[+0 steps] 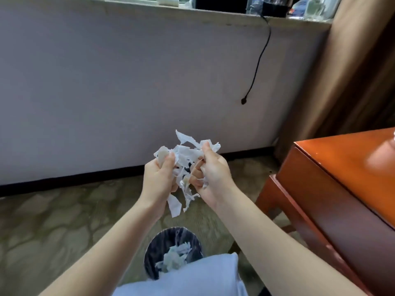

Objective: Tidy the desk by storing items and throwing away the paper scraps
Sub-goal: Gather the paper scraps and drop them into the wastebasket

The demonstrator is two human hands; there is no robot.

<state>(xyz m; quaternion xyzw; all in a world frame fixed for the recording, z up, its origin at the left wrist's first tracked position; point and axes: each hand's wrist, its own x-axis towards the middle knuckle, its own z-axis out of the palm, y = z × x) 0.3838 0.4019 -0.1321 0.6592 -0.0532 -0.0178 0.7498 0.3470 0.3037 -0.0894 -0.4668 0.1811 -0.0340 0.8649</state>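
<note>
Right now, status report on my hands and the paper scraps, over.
Left hand and right hand both grip the bunch of torn white paper scraps. Round black-lined waste bin lower in view, paper already inside. Nothing seen between.

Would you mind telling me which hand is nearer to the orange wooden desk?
Right. The right hand grips the paper scraps to the left of the desk, apart from it; the left hand grips the same bunch farther left.

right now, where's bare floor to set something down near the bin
The carpet left of the bin, out to the black skirting, is bare. Crowded: the strip between bin and desk is narrow, and the bin already holds scraps.
</note>
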